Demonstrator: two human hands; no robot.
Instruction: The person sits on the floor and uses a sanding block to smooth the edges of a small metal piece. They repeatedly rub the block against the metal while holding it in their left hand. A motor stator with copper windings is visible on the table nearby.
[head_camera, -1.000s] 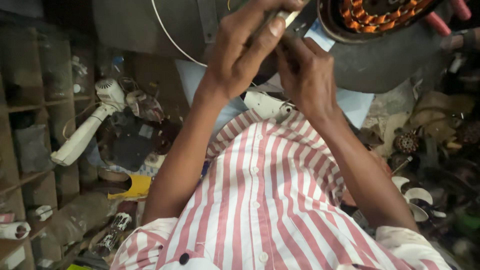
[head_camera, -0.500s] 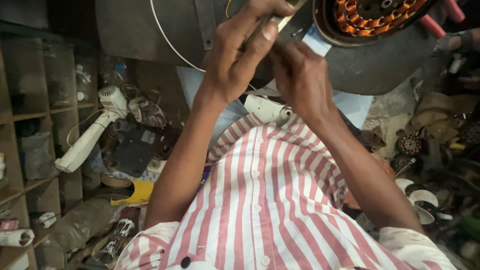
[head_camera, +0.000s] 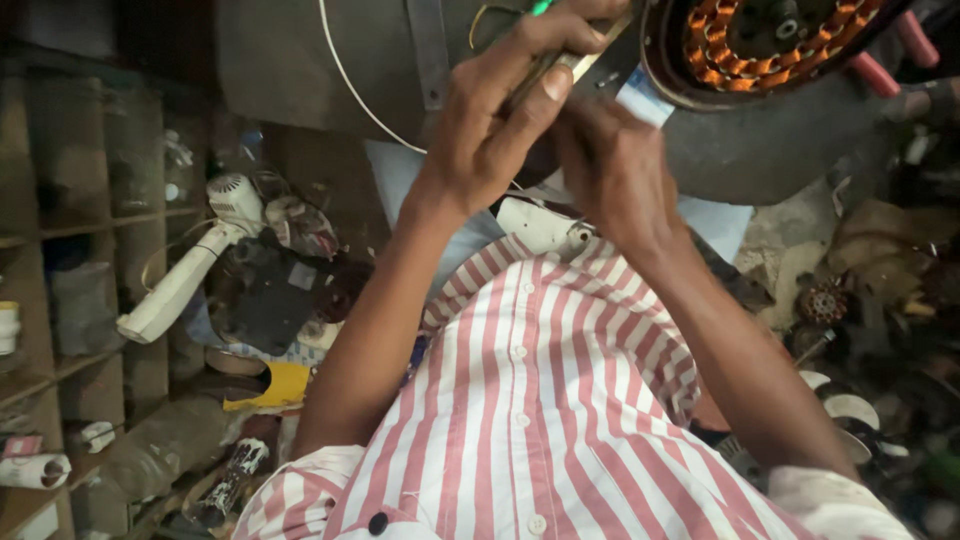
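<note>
Cluttered workshop, left hand (head_camera: 500, 120) grip unchanged, clamped on tool (head_camera: 560, 68), right hand (head_camera: 615, 165) lower

Both forearms are extended forward and upward from short striped sleeves, converging so that the left hand (head_camera: 500, 120), fingers curled and thumb pressed in a closed pinch grip, is positioned just beside the right hand (head_camera: 615, 165), which is held knuckles-up with fingers flexed.

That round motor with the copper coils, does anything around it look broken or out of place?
The motor lies opened, its orange windings bare. Both hands, left hand and right hand, work beside it with a thin tool. Below left, a white hair dryer lies among jumbled parts.
</note>
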